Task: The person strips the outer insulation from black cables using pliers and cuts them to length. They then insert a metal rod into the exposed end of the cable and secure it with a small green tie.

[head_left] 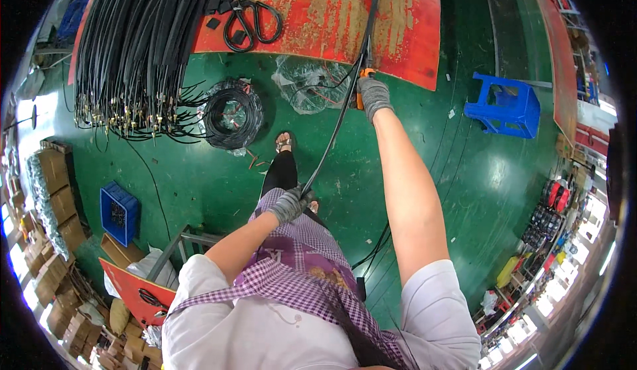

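My left hand (290, 204), in a grey glove, is closed around a run of black cables (332, 138) in front of my apron. The cables stretch up and away to the red worktable (415, 38). Farther out, at the table's near edge, my gloved right hand (375, 96) grips an orange-and-black hand tool (361, 85) beside the cables; its exact kind is hard to make out. Black-handled scissors (247, 25) lie on the table to the left of the cables. A thick bundle of black cables (142, 45) with brass-coloured ends hangs over the table's left part.
A coil of black cable (232, 115) and clear plastic wrap (308, 85) lie on the green floor. A blue stool (505, 107) stands at the right, and a blue crate (119, 213) at the left. Cardboard boxes (56, 178) are stacked along the left side.
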Demonstrator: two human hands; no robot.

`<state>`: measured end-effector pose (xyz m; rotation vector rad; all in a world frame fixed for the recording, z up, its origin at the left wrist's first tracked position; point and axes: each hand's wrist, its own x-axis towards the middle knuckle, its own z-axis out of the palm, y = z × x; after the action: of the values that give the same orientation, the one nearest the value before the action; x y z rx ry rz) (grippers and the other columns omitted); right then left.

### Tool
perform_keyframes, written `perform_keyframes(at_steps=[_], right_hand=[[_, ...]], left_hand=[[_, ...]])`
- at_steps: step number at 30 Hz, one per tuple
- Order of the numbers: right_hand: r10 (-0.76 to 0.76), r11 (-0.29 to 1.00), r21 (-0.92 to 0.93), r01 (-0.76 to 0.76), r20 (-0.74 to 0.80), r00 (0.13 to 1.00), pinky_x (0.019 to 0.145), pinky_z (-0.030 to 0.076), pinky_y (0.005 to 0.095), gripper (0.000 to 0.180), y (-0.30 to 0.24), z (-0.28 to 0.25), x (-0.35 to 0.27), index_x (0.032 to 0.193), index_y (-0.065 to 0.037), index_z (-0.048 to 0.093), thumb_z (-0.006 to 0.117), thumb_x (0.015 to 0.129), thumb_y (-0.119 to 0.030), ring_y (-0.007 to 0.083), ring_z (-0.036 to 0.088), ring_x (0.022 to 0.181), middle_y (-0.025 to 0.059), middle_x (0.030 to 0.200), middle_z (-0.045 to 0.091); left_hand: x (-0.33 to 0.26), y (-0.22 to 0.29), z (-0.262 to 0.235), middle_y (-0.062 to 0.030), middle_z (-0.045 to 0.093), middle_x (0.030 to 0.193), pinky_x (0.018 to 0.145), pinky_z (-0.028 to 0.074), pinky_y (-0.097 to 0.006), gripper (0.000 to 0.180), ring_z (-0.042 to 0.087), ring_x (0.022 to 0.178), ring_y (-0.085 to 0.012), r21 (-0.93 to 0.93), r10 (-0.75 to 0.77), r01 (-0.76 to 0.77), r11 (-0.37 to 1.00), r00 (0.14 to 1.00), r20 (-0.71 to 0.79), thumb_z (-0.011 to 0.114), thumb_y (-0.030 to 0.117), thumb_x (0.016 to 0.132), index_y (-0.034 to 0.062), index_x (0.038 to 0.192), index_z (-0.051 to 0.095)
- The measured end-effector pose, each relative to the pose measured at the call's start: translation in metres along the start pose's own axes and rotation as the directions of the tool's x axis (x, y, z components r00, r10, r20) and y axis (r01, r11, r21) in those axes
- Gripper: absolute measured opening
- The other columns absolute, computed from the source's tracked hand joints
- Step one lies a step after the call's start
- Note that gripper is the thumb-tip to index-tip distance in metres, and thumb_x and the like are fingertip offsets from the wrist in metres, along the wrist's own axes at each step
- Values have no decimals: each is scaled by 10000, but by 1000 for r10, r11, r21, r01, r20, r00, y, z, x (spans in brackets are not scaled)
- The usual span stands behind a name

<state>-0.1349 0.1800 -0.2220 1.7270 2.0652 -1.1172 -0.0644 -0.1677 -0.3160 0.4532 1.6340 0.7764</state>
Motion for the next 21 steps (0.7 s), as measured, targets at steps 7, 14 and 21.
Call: perform_keyframes(at_steps=[7, 14, 21], right_hand=[[-98, 953, 282, 111, -59, 993, 569, 413, 325, 256, 48, 26, 49, 627, 7, 510, 500, 671, -244, 217, 524, 588, 117, 631, 514], [-537, 844, -88, 530, -102, 838, 551, 420, 361, 266, 48, 29, 37, 689, -52, 551, 387, 764, -246, 259, 539, 640, 146, 683, 547], [-240, 847, 484, 218, -16, 971, 472, 397, 328, 126, 32, 27, 41, 694, -94, 492, 475, 742, -209, 154, 491, 531, 34, 572, 469]], left_hand=[[8, 77, -33, 43, 414, 631, 461, 317, -229, 121, 327, 547, -73, 42, 6, -8, 999, 999, 43, 512, 164, 788, 73, 866, 491], [3, 63, -29, -143, 541, 742, 598, 409, -323, 296, 497, 639, -252, 168, 3, 6, 986, 998, -56, 507, 298, 769, 55, 939, 505], [-9, 94, -44, -145, 533, 661, 516, 400, -390, 209, 513, 604, -338, 267, 354, -257, 929, 826, -438, 525, 207, 727, 70, 871, 460]])
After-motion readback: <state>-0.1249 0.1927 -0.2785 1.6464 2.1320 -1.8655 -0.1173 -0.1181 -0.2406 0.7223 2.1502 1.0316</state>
